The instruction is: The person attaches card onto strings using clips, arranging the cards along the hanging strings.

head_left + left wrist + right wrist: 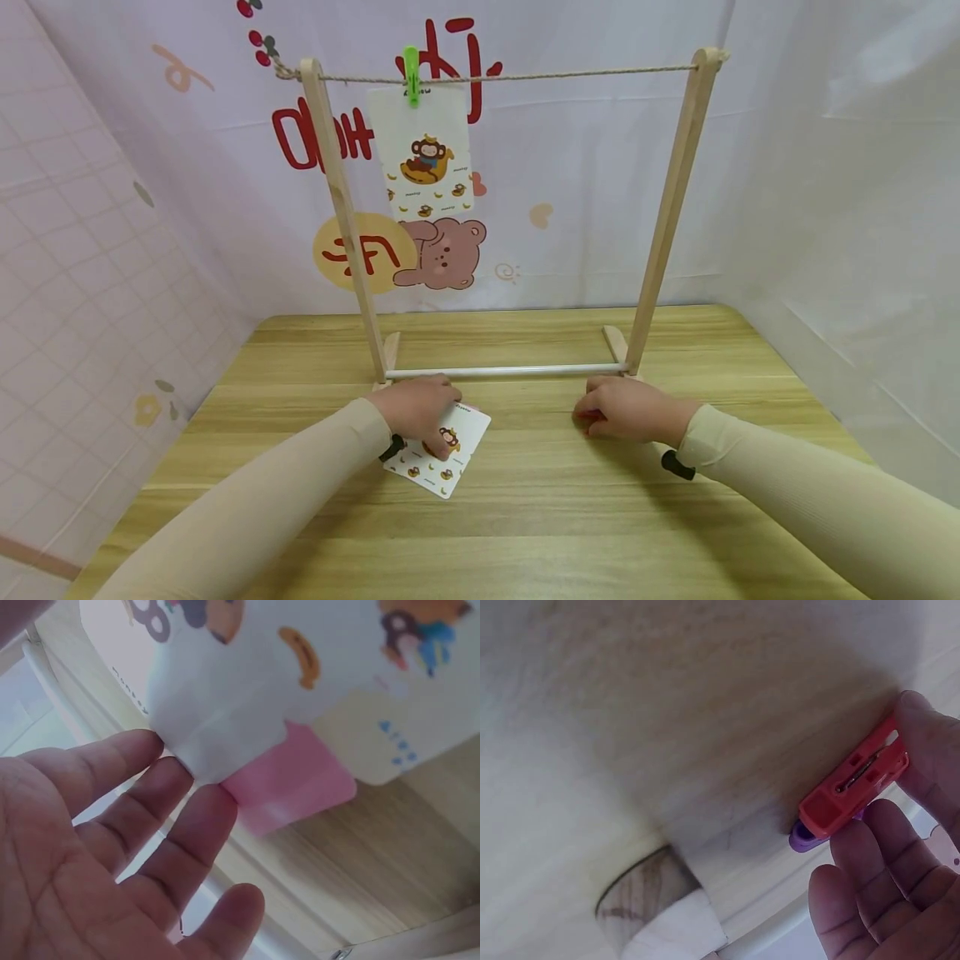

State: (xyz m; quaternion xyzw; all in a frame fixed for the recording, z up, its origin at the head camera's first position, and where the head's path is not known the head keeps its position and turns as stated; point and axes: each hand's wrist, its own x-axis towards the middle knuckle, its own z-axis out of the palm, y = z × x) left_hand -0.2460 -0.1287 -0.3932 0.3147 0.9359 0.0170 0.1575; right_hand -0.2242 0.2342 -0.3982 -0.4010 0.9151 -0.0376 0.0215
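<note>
Loosely spread, the left hand (420, 407) touches the edge of the cards (458, 455) beneath it; well to its right, the right hand (637, 410) pinches a red clip (853, 781). Lifting could drag several cards together, I'd guess, since their edges overlap; the purple clip (803, 843) against the red clip might tumble if nudged. Those cards look thin, white and monkey-printed, with pink peeking underneath.

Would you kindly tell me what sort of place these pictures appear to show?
Probably a small staged tabletop booth: a light wood-grain table surrounded by white, cartoon-printed hangings, with a pale wooden frame strung with thin brown twine standing on it.
</note>
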